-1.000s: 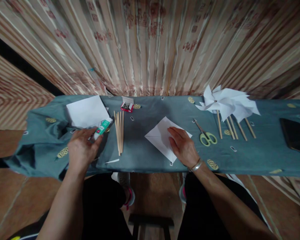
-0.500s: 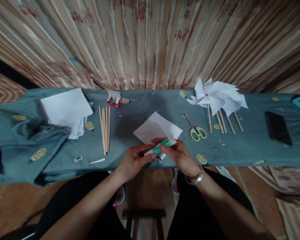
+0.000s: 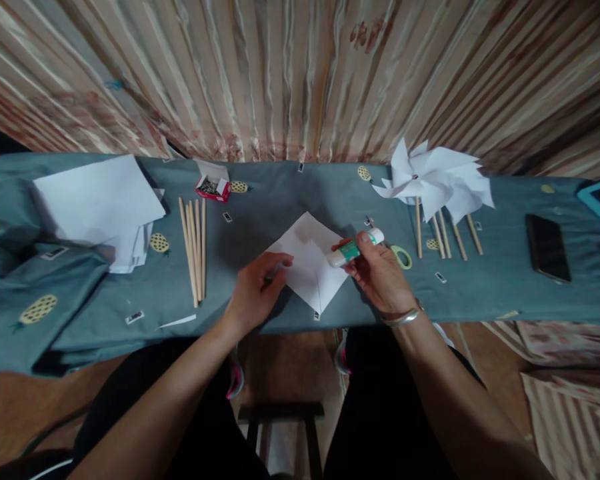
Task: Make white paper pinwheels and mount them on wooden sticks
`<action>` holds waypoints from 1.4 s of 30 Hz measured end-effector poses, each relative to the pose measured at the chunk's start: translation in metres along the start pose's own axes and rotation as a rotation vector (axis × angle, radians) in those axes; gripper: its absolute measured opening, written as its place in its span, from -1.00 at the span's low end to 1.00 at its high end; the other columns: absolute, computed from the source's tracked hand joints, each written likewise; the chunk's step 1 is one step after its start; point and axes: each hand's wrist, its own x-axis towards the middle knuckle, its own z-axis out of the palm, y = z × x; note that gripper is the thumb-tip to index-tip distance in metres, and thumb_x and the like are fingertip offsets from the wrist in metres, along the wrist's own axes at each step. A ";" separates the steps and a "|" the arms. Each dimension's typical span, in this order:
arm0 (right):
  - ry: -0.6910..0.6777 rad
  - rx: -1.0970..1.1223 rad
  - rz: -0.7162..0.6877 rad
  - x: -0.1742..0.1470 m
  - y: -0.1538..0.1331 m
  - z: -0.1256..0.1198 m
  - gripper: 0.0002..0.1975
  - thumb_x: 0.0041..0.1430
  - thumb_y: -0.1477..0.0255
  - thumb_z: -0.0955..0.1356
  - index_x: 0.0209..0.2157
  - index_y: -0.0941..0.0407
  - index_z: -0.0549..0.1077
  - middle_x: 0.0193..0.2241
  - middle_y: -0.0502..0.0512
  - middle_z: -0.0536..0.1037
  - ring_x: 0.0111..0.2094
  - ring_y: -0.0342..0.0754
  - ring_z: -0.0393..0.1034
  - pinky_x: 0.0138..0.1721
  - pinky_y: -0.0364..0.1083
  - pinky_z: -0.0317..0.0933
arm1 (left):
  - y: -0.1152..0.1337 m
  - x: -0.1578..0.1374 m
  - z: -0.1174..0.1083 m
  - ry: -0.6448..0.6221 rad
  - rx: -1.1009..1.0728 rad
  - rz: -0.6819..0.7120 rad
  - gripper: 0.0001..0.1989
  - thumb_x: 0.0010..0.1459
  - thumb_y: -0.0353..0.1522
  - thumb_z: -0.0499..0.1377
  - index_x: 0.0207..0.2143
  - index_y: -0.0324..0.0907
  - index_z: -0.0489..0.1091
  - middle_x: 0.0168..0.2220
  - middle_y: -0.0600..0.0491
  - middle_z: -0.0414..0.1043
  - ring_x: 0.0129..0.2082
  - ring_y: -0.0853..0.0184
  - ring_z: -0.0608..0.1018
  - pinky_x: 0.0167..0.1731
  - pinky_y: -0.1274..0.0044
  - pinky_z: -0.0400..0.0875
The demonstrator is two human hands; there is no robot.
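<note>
The left forearm slants in from the lower left, its hand (image 3: 254, 292) palm down, thumb and forefinger parted over the left corner of the creased paper square (image 3: 307, 257) lying on the cloth (image 3: 240, 267). The right hand (image 3: 384, 277) is closed around a tilted glue stick (image 3: 351, 251) above the paper's right corner; its green label's print is too blurred to read.
</note>
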 end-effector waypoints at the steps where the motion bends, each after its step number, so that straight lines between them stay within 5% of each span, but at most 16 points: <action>1: -0.007 -0.039 -0.025 0.003 0.001 0.001 -0.56 -0.13 0.00 0.50 -0.46 0.11 0.55 -0.50 0.03 0.59 -0.56 -0.22 0.32 -0.60 -0.22 0.15 | -0.001 0.000 0.001 -0.003 0.086 0.095 -0.75 0.18 -0.45 0.05 -0.15 -0.25 0.48 -0.18 -0.07 0.52 -0.18 0.28 0.54 -0.12 0.40 0.43; 5: 0.004 -0.241 -0.156 0.009 0.005 0.006 -0.61 -0.09 0.04 0.49 -0.45 0.11 0.54 -0.52 0.00 0.57 -0.54 -0.19 0.33 -0.52 -0.17 0.19 | 0.000 -0.003 0.005 -0.050 0.355 0.399 -0.68 0.19 -0.55 -0.02 -0.09 -0.26 0.44 -0.11 -0.11 0.46 -0.09 0.23 0.48 -0.06 0.33 0.42; 8: 0.037 -0.396 -0.258 0.010 0.007 0.010 -0.62 -0.09 0.06 0.49 -0.47 0.11 0.53 -0.57 -0.02 0.53 -0.55 -0.18 0.30 -0.51 -0.15 0.18 | 0.004 -0.005 0.009 -0.134 0.518 0.498 -0.67 0.21 -0.54 -0.01 -0.03 -0.30 0.41 -0.03 -0.18 0.42 -0.07 0.16 0.44 -0.06 0.28 0.41; 12: 0.034 -0.525 -0.348 0.012 0.010 0.013 -0.62 -0.06 0.07 0.47 -0.43 0.12 0.54 -0.55 -0.01 0.54 -0.51 -0.14 0.35 -0.44 -0.12 0.22 | 0.006 -0.006 0.014 -0.232 0.654 0.487 -0.69 0.26 -0.49 -0.01 0.00 -0.29 0.40 0.02 -0.20 0.41 -0.06 0.10 0.42 -0.11 0.26 0.40; 26: 0.073 -0.988 -0.503 0.010 0.013 0.014 -0.62 0.10 0.07 0.40 -0.35 0.13 0.56 -0.53 0.04 0.55 -0.52 -0.08 0.36 -0.41 -0.07 0.20 | 0.000 -0.007 0.022 -0.267 0.763 0.456 -0.68 0.33 -0.44 -0.03 0.06 -0.24 0.37 0.10 -0.17 0.37 -0.04 0.10 0.39 -0.14 0.31 0.30; 42: 0.020 -1.105 -0.587 0.006 0.009 0.024 -0.66 0.12 0.09 0.40 -0.39 0.10 0.47 -0.56 0.01 0.50 -0.53 -0.08 0.35 -0.44 -0.09 0.16 | 0.001 -0.007 0.025 -0.282 0.806 0.421 -0.65 0.36 -0.40 -0.05 0.11 -0.14 0.36 0.11 -0.10 0.35 -0.03 0.13 0.36 -0.10 0.32 0.29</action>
